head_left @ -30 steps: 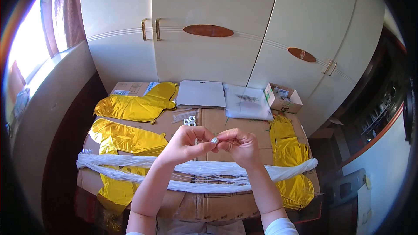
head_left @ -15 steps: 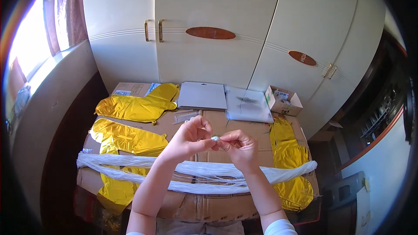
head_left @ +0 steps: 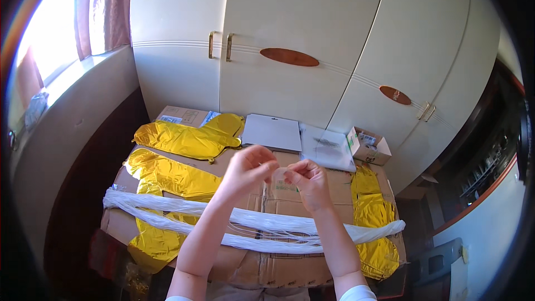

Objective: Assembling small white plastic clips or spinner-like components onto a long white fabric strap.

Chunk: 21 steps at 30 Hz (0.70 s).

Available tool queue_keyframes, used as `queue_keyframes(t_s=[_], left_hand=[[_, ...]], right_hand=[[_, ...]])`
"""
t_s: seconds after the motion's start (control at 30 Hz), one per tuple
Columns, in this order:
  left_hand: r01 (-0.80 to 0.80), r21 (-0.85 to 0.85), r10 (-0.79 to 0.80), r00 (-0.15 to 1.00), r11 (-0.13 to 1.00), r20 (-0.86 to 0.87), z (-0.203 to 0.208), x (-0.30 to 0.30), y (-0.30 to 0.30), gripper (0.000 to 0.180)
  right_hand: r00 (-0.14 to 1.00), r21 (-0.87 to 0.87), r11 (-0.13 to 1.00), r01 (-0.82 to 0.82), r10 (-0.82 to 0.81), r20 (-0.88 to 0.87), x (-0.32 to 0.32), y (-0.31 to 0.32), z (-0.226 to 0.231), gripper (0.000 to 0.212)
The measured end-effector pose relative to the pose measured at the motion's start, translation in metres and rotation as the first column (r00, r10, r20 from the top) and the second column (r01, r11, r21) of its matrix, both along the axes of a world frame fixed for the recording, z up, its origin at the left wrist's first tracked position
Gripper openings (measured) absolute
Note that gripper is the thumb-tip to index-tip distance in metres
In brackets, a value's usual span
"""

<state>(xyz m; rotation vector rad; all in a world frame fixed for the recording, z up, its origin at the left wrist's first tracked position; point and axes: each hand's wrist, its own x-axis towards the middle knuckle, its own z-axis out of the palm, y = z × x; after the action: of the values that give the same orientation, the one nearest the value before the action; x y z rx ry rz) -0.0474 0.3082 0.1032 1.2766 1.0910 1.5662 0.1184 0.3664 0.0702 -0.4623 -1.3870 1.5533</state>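
A small, pale, translucent roundish piece (head_left: 279, 176) is between my hands, above the cardboard; its kind is too blurred to tell. My right hand (head_left: 310, 181) pinches its edge between thumb and fingers. My left hand (head_left: 248, 168) is closed, with its thumb against the curled fingers, close to the piece's other side; what it grips is hidden. Beneath my forearms lies a long skein of white string (head_left: 273, 221), stretched across the cardboard (head_left: 287, 194) from left to right.
Yellow foil balloons (head_left: 184, 140) lie flat at the left, and another yellow foil balloon (head_left: 376, 228) at the right. Along the back are a grey-white flat board (head_left: 272, 132), clear plastic bags (head_left: 326, 150) and a small open box (head_left: 369, 146). Behind stands a cream wardrobe (head_left: 295, 11).
My hands have moved slightly apart, and a translucent round piece now shows between them, where a small whitish bundle was pinched before. The whole view has shifted with my head.
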Motion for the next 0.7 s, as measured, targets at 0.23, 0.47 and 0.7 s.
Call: queue_keyframes(t_s=[0.23,0.47,0.7], left_hand=[[-0.146,0.087,0.127,0.973,0.986,0.190,0.018,-0.032,-0.016,0.007],[-0.135,0.151,0.113,0.982,0.979,0.150,0.022,-0.037,-0.024,0.006],[-0.144,0.171,0.109,0.974,0.975,0.196,0.023,-0.043,-0.027,0.005]], right_hand=[[0.876,0.005,0.997,0.081,-0.074,0.477,-0.019,0.086,-0.061,0.006],[0.680,-0.044,0.985,0.166,-0.082,0.729,-0.059,0.122,-0.105,0.007],[0.648,0.057,0.986,0.156,-0.146,0.748,-0.072,0.139,-0.135,0.007]])
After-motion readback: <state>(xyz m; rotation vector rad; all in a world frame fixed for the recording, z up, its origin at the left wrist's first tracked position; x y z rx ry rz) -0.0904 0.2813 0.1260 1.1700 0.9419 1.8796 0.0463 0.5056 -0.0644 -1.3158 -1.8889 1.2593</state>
